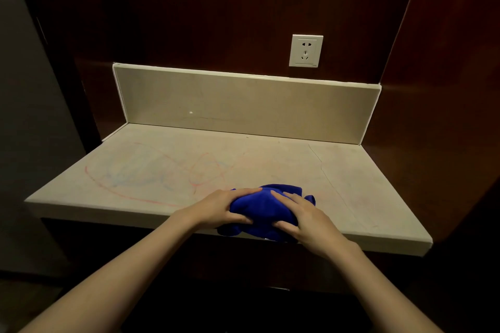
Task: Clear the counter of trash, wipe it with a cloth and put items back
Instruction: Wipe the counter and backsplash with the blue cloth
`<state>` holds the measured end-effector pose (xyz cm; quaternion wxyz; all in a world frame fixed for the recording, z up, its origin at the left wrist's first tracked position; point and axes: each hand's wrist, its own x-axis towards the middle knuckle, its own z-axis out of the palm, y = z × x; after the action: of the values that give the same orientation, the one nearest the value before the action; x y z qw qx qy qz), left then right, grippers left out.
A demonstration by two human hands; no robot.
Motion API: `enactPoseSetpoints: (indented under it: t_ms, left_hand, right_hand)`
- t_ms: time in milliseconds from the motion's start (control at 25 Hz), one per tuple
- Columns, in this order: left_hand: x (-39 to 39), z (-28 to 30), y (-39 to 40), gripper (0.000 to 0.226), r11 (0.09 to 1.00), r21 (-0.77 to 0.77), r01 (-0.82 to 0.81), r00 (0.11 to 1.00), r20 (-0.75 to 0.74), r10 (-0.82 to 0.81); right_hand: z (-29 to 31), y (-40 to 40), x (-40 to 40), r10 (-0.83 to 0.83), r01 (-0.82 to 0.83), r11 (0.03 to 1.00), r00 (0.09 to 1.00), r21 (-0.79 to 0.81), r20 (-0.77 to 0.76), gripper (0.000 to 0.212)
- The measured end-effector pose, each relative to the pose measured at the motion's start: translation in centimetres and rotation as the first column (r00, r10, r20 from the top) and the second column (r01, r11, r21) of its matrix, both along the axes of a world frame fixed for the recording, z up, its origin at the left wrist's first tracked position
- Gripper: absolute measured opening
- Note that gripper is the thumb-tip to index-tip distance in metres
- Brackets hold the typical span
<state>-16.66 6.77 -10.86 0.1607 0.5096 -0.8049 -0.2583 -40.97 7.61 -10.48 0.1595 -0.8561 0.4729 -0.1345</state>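
- A beige stone counter (243, 159) fills the middle of the view, seen from above and in front, in dim light.
- A bunched blue cloth (266, 209) lies at about 5 o'clock on the counter, at its near edge, with some folds hanging over that edge.
- The left hand (223, 208) grips the cloth from 9 o'clock: fingers curled over the top, thumb tucked against the near side.
- The right hand (300, 217) holds the cloth from 3 o'clock: fingers spread over the top, thumb pressed in at the near side.
- Both bare forearms reach in from the bottom of the view.
- Faint red and blue scribbles (151, 173) mark the counter toward 9 o'clock of the cloth; they look like crayon, though the light is too low to be sure.
- A thin crack (322, 167) runs across the counter's right part.
- A low beige backsplash (243, 105) stands at 12 o'clock.
- Above it, on dark wood panelling, is a white wall socket (305, 50).
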Motion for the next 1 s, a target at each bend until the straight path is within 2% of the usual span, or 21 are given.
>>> enactPoseSetpoints:
  t_ms: [400, 640, 1000]
  left_hand:
    - [1.6, 0.2, -7.3, 0.067, 0.999, 0.045, 0.020, 0.999, -0.038, -0.018]
    - [3.8, 0.6, -14.7, 0.066, 1.000, 0.017, 0.015, 1.000, 0.007, -0.015]
    - [6.5, 0.8, -25.6, 0.065, 0.998, 0.029, 0.061, 0.998, -0.024, -0.061]
  right_hand:
    - [-0.2, -7.1, 1.8, -0.026, 0.027, 0.999, 0.999, -0.021, 0.039, 0.063]
    - [-0.4, -14.4, 4.3, -0.069, 0.070, 0.998, 0.996, -0.009, 0.051, 0.061]
    - [0.1, -23.9, 7.6, -0.151, 0.151, 0.988, 0.988, 0.015, 0.037, 0.061]
